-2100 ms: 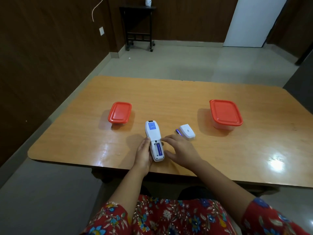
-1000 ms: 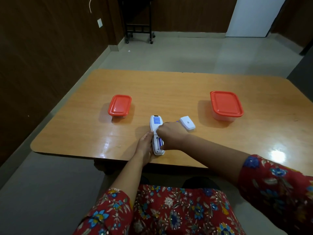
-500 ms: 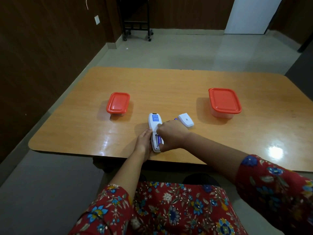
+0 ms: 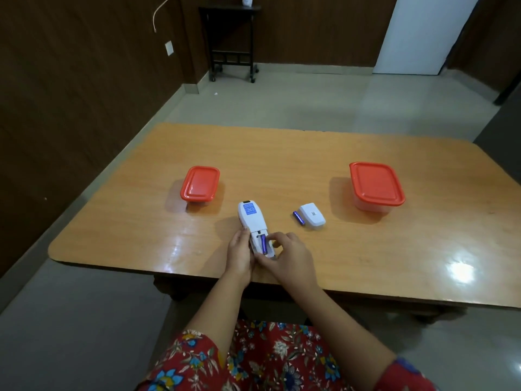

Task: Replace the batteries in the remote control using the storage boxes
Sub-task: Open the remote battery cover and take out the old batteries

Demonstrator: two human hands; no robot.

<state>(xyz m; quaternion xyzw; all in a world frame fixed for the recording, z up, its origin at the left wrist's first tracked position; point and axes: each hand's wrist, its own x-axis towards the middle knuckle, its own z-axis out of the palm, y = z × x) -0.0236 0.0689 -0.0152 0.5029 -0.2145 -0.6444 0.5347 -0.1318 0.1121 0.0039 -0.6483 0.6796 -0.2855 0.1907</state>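
Observation:
A white remote control lies face down near the table's front edge, its battery bay uncovered. One blue battery sits in the bay. My left hand holds the remote's lower left side. My right hand rests at the bay's right side, fingertips curled over it. The white battery cover lies to the right, with a second blue battery loose beside it. A small red-lidded storage box stands at the left, a larger one at the right, both closed.
The orange wooden table has rounded corners and a glossy top. On the floor beyond stands a dark side table against the brown wall. A white door is at the back right.
My right hand has drawn back from over the remote to its right side, uncovering the bay with one battery in it. The view has tilted up a little.

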